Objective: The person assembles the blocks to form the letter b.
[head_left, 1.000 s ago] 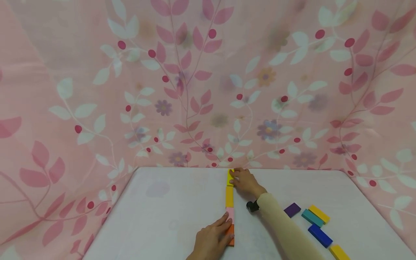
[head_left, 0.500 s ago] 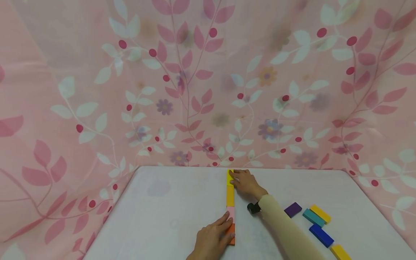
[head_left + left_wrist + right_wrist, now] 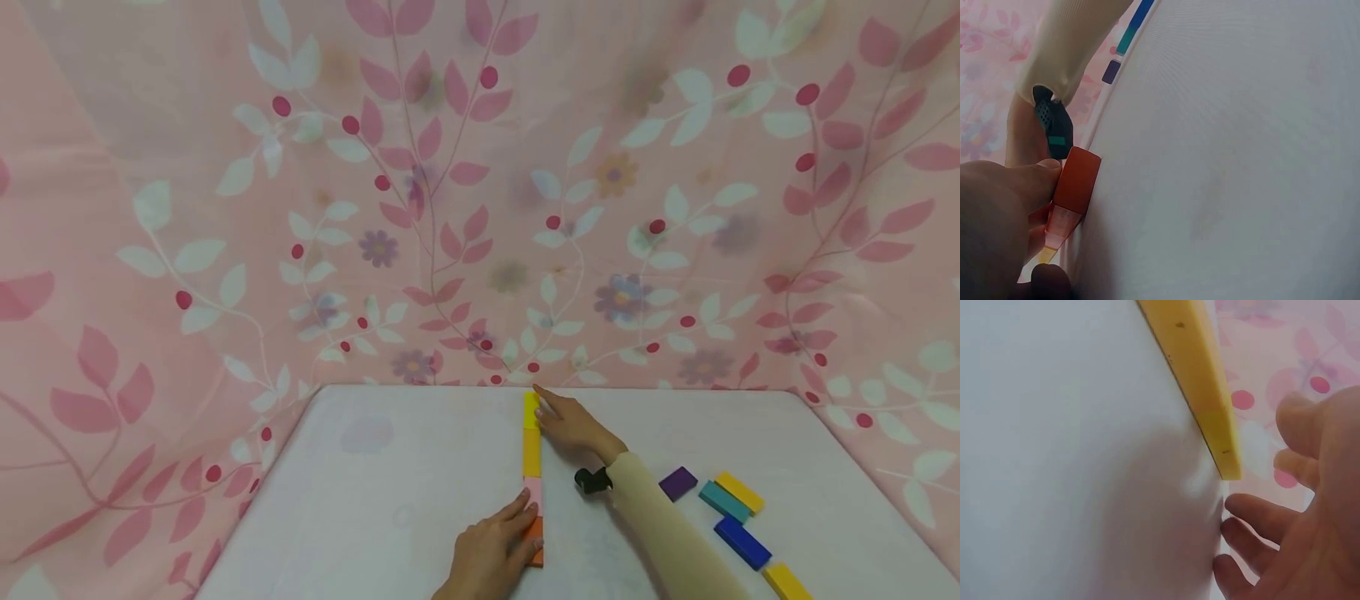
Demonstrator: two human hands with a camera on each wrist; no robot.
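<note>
Blocks [image 3: 532,452], apparently nine; hands [image 3: 491,548], two

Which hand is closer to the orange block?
The left. The left hand rests on the orange block at the near end of the row; the right hand is away at the far end, beside the bright yellow block.

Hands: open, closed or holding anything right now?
Left hand: open, resting on the orange block and pink block.
Right hand: open, holding nothing, beside the row's farthest yellow block.
</note>
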